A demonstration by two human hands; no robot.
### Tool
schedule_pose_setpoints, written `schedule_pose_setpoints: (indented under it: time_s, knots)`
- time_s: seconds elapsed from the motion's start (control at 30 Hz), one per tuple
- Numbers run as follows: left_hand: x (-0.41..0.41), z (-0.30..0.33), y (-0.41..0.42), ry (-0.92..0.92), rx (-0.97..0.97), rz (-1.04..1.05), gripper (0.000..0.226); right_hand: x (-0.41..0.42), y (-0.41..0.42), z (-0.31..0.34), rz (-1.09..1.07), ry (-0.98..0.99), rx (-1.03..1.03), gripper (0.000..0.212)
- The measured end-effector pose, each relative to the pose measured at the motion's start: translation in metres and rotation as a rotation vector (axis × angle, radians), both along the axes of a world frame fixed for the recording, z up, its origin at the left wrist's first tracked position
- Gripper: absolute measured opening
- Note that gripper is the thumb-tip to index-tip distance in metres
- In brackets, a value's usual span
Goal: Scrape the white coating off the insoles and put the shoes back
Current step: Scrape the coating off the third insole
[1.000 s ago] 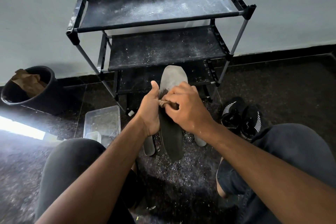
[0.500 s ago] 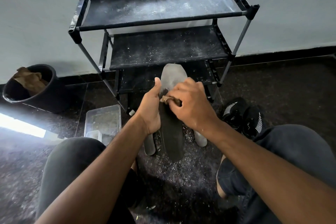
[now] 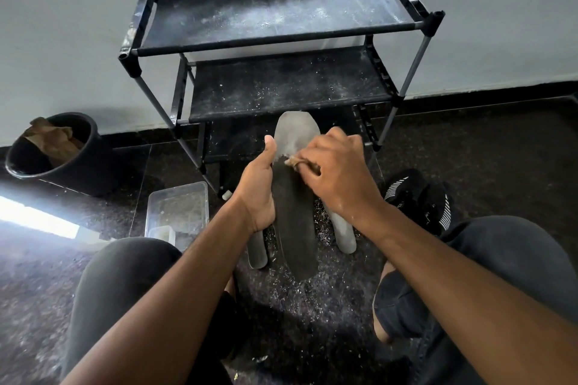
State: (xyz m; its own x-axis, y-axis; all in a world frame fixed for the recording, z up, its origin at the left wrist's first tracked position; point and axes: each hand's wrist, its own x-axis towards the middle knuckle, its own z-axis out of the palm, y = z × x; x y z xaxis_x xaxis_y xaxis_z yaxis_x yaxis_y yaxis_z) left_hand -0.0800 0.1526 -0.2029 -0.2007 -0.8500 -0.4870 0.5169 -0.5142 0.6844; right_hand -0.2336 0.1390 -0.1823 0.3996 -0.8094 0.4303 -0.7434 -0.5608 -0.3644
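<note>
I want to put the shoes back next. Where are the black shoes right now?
The black shoes sit on the floor right of centre in the head view, beside the shoe rack and just beyond the person's right knee.

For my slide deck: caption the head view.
Left hand holds insole; right hand scrapes off its white coating.

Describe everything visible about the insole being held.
The insole is long, flat and thin, held nearly upright with its toe end toward the rack. From the heel up past its middle it is dark and bare; the toe end still carries the pale grey-white coating. The left hand grips its left edge, thumb raised along it. The right hand presses a small brown scraper at the line where dark meets white.
</note>
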Motion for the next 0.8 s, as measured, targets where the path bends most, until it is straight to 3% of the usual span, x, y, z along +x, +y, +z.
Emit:
schedule_pose_setpoints:
  time_s: [0.1, 0.27, 0.47, 0.67, 0.8]
  knots:
    - [-0.001, 0.001, 0.000, 0.018, -0.006, -0.014, 0.083, -0.001, 0.000, -0.002, -0.062, -0.003, -0.011, 0.011]
    - [-0.002, 0.004, 0.001, -0.025, -0.005, -0.002, 0.080, 0.010, 0.011, -0.008, 0.073, -0.017, 0.043, 0.010]
    - [-0.001, 0.005, 0.002, 0.041, -0.019, -0.007, 0.082, -0.002, -0.003, -0.001, -0.094, 0.005, -0.009, 0.008]
    - [-0.002, 0.009, 0.003, -0.032, -0.049, -0.005, 0.082, 0.010, 0.012, -0.008, 0.115, -0.007, 0.092, 0.008]
    - [-0.002, 0.009, 0.003, 0.001, -0.039, 0.021, 0.082, -0.003, -0.003, 0.001, -0.031, 0.028, 0.001, 0.008]
